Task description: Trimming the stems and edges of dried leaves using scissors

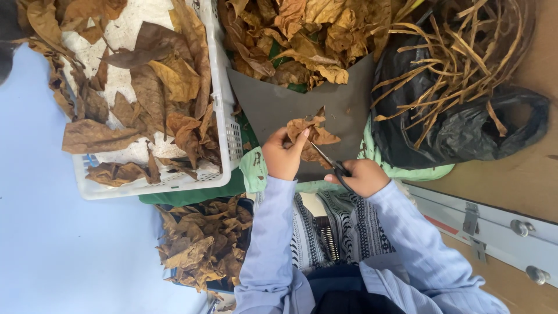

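Here, a person in pale blue sleeves is cutting a dried brown leaf (307,135) over a dark grey board (273,104). The left hand (283,158) is pinching the leaf between thumb and fingers, while the right hand (361,177) is gripping black-handled scissors (332,164), blades meeting the leaf's lower edge. A white plastic basket (224,104) of leaves is sitting to the left, a black bag (465,134) of stripped stems to the right.

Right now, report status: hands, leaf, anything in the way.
Left hand pinching dried leaf. Right hand working scissors into it over grey board. Nothing in the way.
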